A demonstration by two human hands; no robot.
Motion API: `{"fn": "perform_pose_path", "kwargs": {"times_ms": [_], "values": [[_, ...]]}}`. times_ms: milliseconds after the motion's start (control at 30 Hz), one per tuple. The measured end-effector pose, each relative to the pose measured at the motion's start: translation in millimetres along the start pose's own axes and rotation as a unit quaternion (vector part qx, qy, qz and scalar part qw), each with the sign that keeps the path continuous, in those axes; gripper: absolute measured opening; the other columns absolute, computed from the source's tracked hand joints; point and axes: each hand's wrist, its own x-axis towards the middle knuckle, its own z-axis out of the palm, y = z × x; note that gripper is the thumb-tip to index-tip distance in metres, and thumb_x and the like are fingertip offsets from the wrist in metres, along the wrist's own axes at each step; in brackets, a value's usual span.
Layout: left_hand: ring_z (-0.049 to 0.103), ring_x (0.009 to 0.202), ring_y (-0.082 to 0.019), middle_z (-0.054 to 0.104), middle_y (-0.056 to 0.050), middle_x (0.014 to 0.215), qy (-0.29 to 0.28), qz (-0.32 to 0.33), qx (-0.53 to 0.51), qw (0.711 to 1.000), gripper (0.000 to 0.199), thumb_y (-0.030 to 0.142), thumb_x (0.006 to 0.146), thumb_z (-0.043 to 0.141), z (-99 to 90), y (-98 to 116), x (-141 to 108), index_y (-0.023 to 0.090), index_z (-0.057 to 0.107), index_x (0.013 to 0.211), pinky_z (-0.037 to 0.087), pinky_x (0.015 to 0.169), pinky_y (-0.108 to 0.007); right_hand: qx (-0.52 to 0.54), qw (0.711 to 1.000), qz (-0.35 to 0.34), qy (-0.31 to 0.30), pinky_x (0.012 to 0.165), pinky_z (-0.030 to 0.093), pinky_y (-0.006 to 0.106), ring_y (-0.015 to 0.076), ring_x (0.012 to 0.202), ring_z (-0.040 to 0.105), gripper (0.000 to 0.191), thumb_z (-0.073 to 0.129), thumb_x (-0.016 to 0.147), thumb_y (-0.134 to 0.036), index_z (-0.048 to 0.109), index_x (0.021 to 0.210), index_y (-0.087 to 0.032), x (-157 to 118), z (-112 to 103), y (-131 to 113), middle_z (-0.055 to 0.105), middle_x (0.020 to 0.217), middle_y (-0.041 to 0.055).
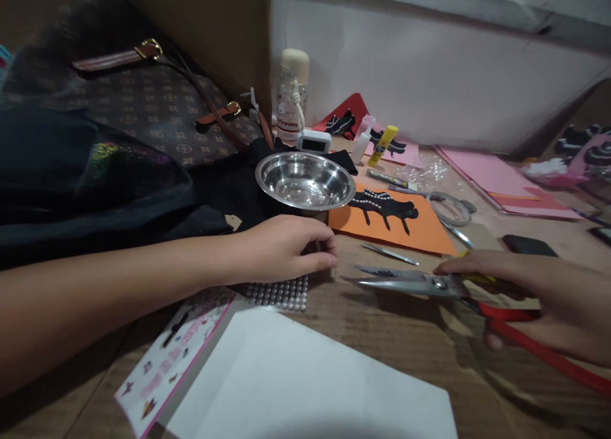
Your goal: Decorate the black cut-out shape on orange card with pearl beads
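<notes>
My left hand [281,245] is in front of a steel bowl [305,200], thumb and fingertips brought together. What they hold, if anything, is too small to make out. Just below it lies a sheet of stick-on pearls [281,294], partly covered by the hand. My right hand [558,299] grips large red-handled scissors [415,285], blades pointing left toward my left fingertips. Tweezers [390,254] rest just above the blades. Behind them is an orange card [429,232] bearing a black cut-out shape [386,207] trimmed with rows of pearls.
White paper [315,382] and a printed package card [176,362] lie in front. Farther back stand a bottle [292,95], a white timer [314,141] and a yellow glue stick [382,146]. Pink cards [491,172] lie right; a brown patterned bag [157,108] fills the left.
</notes>
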Motion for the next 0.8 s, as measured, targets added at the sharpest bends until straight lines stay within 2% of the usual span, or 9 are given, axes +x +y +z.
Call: {"fn": "perform_pose_path", "kwargs": {"times_ms": [100,167,233,400,500,633,733,800], "values": [[0.064,0.081,-0.014,0.071,-0.001,0.092,0.003,0.009,0.001,1.000,0.009,0.023,0.093,0.062,0.7,0,0,0.017,0.069,0.089,0.046,0.073,-0.023,0.010,0.995,-0.056,-0.078,0.078,0.059,0.034,0.0256,0.092,0.072,0.041,0.060,0.086,-0.027,0.067,0.125,-0.040,1,5,5,0.076,0.113,0.0009],[0.064,0.081,-0.014,0.070,-0.002,0.091,0.001,0.010,-0.001,1.000,0.009,0.023,0.093,0.062,0.8,0,0,0.017,0.069,0.090,0.047,0.074,-0.024,0.019,0.993,-0.063,-0.095,0.079,0.060,0.034,0.0254,0.099,0.071,0.046,0.055,0.088,-0.022,0.064,0.129,-0.040,4,8,8,0.073,0.120,0.0000],[0.063,0.081,-0.014,0.070,-0.001,0.091,-0.004,0.007,-0.005,1.000,0.009,0.023,0.093,0.062,0.7,0,0,0.017,0.069,0.091,0.047,0.074,-0.024,0.021,0.992,-0.062,-0.106,0.078,0.060,0.033,0.0251,0.098,0.072,0.047,0.053,0.088,-0.020,0.064,0.130,-0.038,6,10,8,0.074,0.120,0.0009],[0.064,0.084,-0.014,0.070,-0.001,0.093,-0.004,0.005,-0.012,1.000,0.008,0.023,0.093,0.063,0.1,0,0,0.018,0.069,0.091,0.047,0.075,-0.024,0.040,0.993,-0.077,-0.079,0.085,0.061,0.036,0.0281,0.104,0.071,0.047,0.062,0.083,-0.025,0.066,0.128,-0.038,9,16,5,0.072,0.123,0.0012],[0.064,0.084,-0.015,0.070,-0.001,0.093,-0.004,0.012,-0.014,1.000,0.008,0.022,0.092,0.063,0.1,0,-1,0.018,0.069,0.090,0.047,0.075,-0.024,0.042,0.993,-0.071,-0.085,0.078,0.062,0.034,0.0269,0.097,0.073,0.043,0.061,0.085,-0.027,0.068,0.126,-0.036,8,19,5,0.074,0.117,0.0028],[0.064,0.084,-0.014,0.070,-0.001,0.093,-0.003,0.018,-0.020,1.000,0.008,0.022,0.092,0.063,0.3,0,-1,0.018,0.069,0.089,0.047,0.076,-0.024,0.042,0.993,-0.071,-0.082,0.077,0.062,0.033,0.0273,0.095,0.073,0.043,0.064,0.084,-0.030,0.068,0.126,-0.034,8,20,4,0.074,0.116,0.0043],[0.064,0.085,-0.014,0.070,-0.001,0.093,-0.004,0.021,-0.022,1.000,0.007,0.021,0.092,0.064,0.5,1,0,0.018,0.069,0.089,0.046,0.076,-0.024,0.058,0.993,-0.057,-0.086,0.069,0.061,0.029,0.0246,0.085,0.074,0.043,0.065,0.083,-0.027,0.069,0.125,-0.033,9,20,1,0.076,0.107,0.0037],[0.063,0.085,-0.014,0.070,-0.001,0.093,-0.005,0.020,-0.024,1.000,0.007,0.021,0.092,0.064,0.6,1,0,0.017,0.069,0.089,0.046,0.076,-0.024,0.065,0.993,-0.059,-0.081,0.069,0.061,0.029,0.0248,0.086,0.073,0.043,0.065,0.082,-0.025,0.069,0.124,-0.033,10,21,-2,0.076,0.107,0.0036]]}}
